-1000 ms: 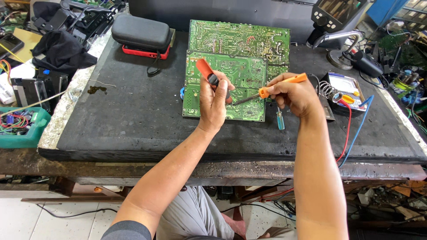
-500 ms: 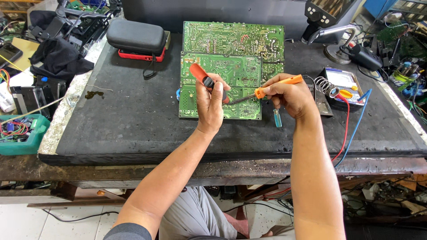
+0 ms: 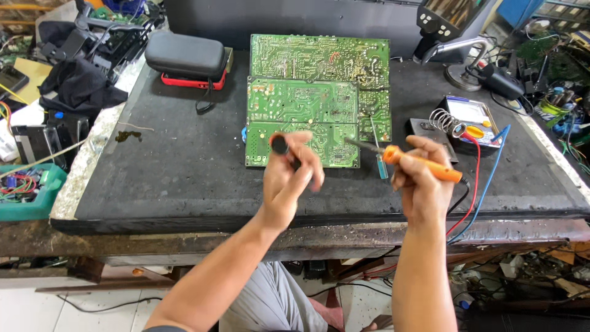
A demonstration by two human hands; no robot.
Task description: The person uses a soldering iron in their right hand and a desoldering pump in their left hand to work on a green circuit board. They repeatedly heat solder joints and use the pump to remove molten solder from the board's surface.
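My left hand point(image 3: 290, 178) grips a desoldering pump point(image 3: 281, 146) whose dark end points up at the camera, held over the near edge of a green circuit board point(image 3: 301, 101). My right hand point(image 3: 421, 178) holds an orange-handled soldering iron point(image 3: 405, 157), its metal tip aimed left toward that board's right corner. A second, larger green circuit board point(image 3: 319, 55) lies behind, partly under the first. A small blue screwdriver point(image 3: 381, 163) lies on the mat beside my right hand.
A dark mat point(image 3: 178, 172) covers the bench. A black and red zip case point(image 3: 185, 58) sits at the back left. A coiled iron stand point(image 3: 445, 123) and a meter with red and blue leads point(image 3: 476, 120) are at the right. A green parts tray point(image 3: 27, 190) is left.
Both hands have pulled back from the board toward me. The pump has tilted up so its end faces the camera, and the iron has moved right, off the board.
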